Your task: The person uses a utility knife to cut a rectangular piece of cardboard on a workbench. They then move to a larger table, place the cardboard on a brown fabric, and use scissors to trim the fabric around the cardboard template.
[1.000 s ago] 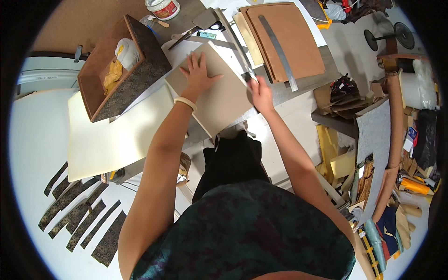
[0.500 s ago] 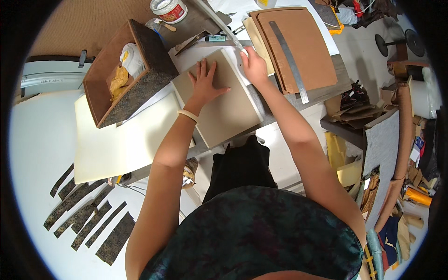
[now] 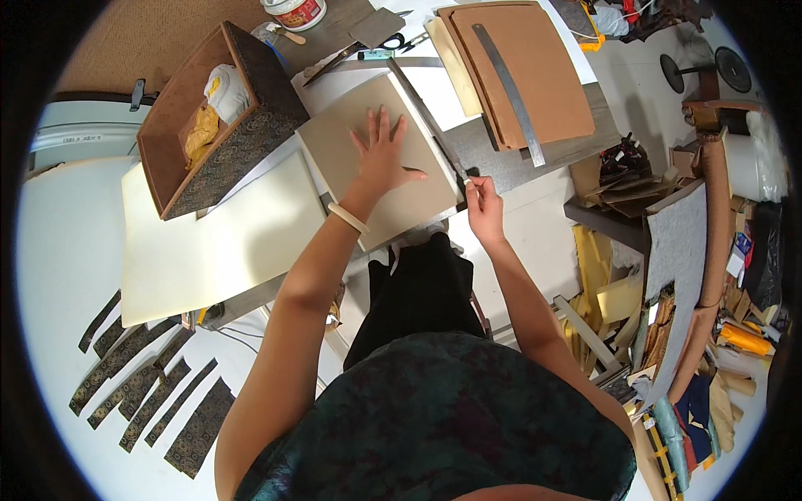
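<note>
— Cluttered workshop, seen from above; what sits at the left of the frame?

— Dark patterned strips (image 3: 142, 388) lie fanned out on the white floor at lower left; above them a large cream sheet (image 3: 209, 242) covers the near end of the table; at upper left an open brown box (image 3: 213, 117) with patterned sides rests on that sheet, yellow and white stuff inside it

— And in the middle?

— A grey-beige board (image 3: 380, 159) lies flat at upper centre, just right of the box; the left hand (image 3: 380, 154) is spread wide open, palm down, pressed on the board and gripping nothing; a pale bangle (image 3: 347, 218) circles that wrist

— The other hand?

— The right hand (image 3: 483, 204) sits just off the board's lower right corner, fingers curled closed around a small blade tool (image 3: 464, 176); a long metal straightedge (image 3: 426, 113) runs along the board's right edge, and the tool's tip meets its near end; whether the tip touches the board I cannot tell

— Further right?

— A stack of brown boards (image 3: 535, 83) at upper right of centre, with a second metal ruler (image 3: 510, 92) laid across it; scissors (image 3: 401, 40) and a round tub (image 3: 294, 12) lie along the top edge; at far right, a grey felt sheet (image 3: 681, 250) and heaped offcuts (image 3: 618, 171) crowd the floor
</note>
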`<state>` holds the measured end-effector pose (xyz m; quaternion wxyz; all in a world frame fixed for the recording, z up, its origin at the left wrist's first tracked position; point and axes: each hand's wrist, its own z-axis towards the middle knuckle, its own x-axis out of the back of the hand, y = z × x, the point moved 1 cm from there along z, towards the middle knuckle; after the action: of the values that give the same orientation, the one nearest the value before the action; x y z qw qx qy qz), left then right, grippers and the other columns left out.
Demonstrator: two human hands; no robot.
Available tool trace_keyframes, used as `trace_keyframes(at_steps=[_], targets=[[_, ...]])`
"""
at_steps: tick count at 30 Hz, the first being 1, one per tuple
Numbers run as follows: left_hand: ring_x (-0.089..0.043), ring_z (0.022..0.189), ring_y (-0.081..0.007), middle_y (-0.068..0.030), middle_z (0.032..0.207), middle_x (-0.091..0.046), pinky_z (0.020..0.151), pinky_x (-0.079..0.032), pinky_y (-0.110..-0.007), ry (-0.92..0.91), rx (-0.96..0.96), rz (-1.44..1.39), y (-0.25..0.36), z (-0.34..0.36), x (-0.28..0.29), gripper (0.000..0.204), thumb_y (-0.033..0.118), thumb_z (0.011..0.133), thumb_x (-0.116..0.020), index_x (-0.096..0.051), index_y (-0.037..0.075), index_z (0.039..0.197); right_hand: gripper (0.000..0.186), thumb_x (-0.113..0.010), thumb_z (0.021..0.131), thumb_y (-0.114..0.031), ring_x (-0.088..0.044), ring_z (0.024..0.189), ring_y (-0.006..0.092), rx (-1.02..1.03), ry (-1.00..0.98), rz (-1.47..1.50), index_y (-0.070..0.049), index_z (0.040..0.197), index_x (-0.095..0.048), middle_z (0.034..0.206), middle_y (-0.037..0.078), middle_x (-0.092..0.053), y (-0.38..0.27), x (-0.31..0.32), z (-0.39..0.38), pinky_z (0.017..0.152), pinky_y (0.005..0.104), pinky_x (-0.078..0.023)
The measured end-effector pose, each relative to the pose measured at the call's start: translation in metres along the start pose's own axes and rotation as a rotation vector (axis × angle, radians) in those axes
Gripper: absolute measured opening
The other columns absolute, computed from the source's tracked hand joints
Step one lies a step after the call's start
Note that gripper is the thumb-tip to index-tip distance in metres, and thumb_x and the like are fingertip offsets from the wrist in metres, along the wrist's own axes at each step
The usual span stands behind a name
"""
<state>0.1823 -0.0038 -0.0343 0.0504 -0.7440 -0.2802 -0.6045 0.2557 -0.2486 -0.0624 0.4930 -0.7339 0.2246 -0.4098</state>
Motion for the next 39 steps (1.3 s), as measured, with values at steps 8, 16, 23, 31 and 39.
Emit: trace_keyframes(at_steps=[8,16,23,31,39], targets=[[-0.002,0.158,-0.0487,-0.0251,0.171,-0.007,0.114,-0.008,-0.081,0.017,0.005,-0.102,0.006,-0.014,-0.019,0.140,0.066,0.055,-0.090,-0.023,0.011,0.165,0.012,-0.061,0.103,-0.014,-0.057,0.054,0.0151,0.142,0.072,0.022,-0.003,0.107,-0.057,0.084,0.014,-0.074,0.016,0.003,-0.007,0.051,0.0307,-0.044],[-0.001,0.158,-0.0484,-0.0242,0.172,-0.004,0.114,-0.007,-0.081,0.035,-0.009,-0.120,0.001,-0.012,-0.026,0.143,0.069,0.053,-0.089,-0.020,0.016,0.166,0.014,-0.063,0.103,-0.016,-0.059,0.052,0.0185,0.141,0.065,-0.021,-0.003,0.108,-0.058,0.089,0.017,-0.075,0.016,0.005,-0.006,0.051,0.0327,-0.045],[0.000,0.158,-0.0485,-0.0237,0.172,-0.004,0.113,-0.007,-0.082,0.025,-0.007,-0.107,0.000,-0.012,-0.027,0.144,0.071,0.053,-0.089,-0.021,0.015,0.166,0.014,-0.062,0.103,-0.015,-0.062,0.053,0.0252,0.202,0.062,-0.055,-0.002,0.107,-0.057,0.089,0.019,-0.075,0.015,0.004,-0.009,0.052,0.0355,-0.047],[0.000,0.158,-0.0493,-0.0242,0.172,-0.003,0.112,-0.007,-0.083,0.017,-0.015,-0.095,-0.002,-0.009,-0.030,0.144,0.072,0.053,-0.089,-0.020,0.014,0.166,0.014,-0.061,0.103,-0.015,-0.067,0.058,0.0301,0.156,0.060,-0.059,-0.002,0.107,-0.057,0.089,0.020,-0.074,0.007,0.006,-0.013,0.054,0.0378,-0.049],[0.000,0.157,-0.0506,-0.0249,0.172,-0.003,0.111,-0.007,-0.084,0.023,-0.019,-0.103,-0.001,-0.009,-0.025,0.145,0.071,0.052,-0.089,-0.019,0.014,0.166,0.015,-0.063,0.102,-0.017,-0.065,0.054,0.0309,0.240,0.080,-0.100,-0.003,0.109,-0.059,0.082,0.020,-0.072,0.006,0.010,-0.013,0.052,0.0390,-0.048]])
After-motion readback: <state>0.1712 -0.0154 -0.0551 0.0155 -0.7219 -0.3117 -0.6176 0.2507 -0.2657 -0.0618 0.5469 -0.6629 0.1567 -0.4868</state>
